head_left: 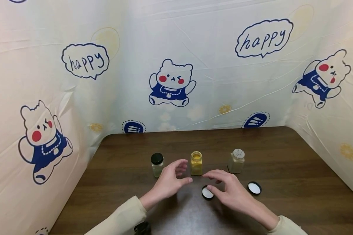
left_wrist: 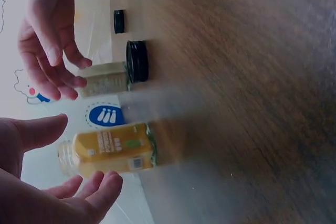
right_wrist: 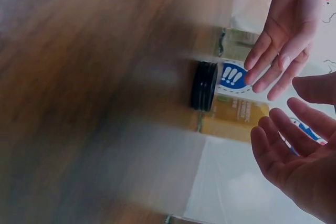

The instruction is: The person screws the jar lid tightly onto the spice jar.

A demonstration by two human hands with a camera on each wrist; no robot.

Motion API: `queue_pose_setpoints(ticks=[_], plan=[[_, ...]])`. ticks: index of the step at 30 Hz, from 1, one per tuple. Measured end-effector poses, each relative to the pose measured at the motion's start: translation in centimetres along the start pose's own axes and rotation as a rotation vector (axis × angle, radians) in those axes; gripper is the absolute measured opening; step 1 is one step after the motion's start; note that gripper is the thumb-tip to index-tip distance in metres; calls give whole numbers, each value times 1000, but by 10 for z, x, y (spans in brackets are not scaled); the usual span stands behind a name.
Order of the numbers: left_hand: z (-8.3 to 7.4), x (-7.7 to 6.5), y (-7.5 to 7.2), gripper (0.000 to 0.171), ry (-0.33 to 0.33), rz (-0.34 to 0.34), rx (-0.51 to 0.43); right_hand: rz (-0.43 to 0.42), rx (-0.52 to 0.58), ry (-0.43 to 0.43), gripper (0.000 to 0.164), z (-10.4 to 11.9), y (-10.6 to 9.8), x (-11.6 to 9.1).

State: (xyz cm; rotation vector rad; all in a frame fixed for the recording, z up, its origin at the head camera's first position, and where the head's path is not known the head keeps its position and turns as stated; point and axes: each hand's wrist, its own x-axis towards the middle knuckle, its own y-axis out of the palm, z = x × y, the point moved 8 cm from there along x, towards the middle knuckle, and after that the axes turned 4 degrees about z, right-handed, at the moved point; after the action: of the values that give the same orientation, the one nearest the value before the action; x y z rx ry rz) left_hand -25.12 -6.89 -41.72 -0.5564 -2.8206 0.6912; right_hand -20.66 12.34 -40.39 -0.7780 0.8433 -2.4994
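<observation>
A square glass jar of yellow powder (head_left: 196, 167) stands upright and uncapped between the hands; its bare threaded neck shows in the left wrist view. My left hand (head_left: 171, 179) is just left of it, fingers loosely bent and apart from the glass. On the other side, my right hand (head_left: 230, 190) hovers with relaxed fingers, holding nothing. Below its thumb a black lid (head_left: 206, 194) lies with its white inside up, partly covered by that hand in the head view. Behind the left hand stands a jar with a black cap (head_left: 157, 159).
At the right stands a jar with a perforated shaker top (head_left: 238, 153), its contents pale. A second black lid (head_left: 254, 188) lies white side up in front of it. The brown wooden table (head_left: 296, 182) is bordered by a printed cloth (head_left: 214, 81) at the back and sides.
</observation>
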Motion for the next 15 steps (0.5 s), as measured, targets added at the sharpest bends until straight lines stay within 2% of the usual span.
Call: queue_pose_setpoints(ticks=[9, 15], plan=[[13, 15, 0, 64, 25, -6, 0, 19, -32, 11, 35, -6, 3, -2], [21, 24, 2, 70, 1, 17, 6, 42, -62, 41, 36, -9, 5, -3]])
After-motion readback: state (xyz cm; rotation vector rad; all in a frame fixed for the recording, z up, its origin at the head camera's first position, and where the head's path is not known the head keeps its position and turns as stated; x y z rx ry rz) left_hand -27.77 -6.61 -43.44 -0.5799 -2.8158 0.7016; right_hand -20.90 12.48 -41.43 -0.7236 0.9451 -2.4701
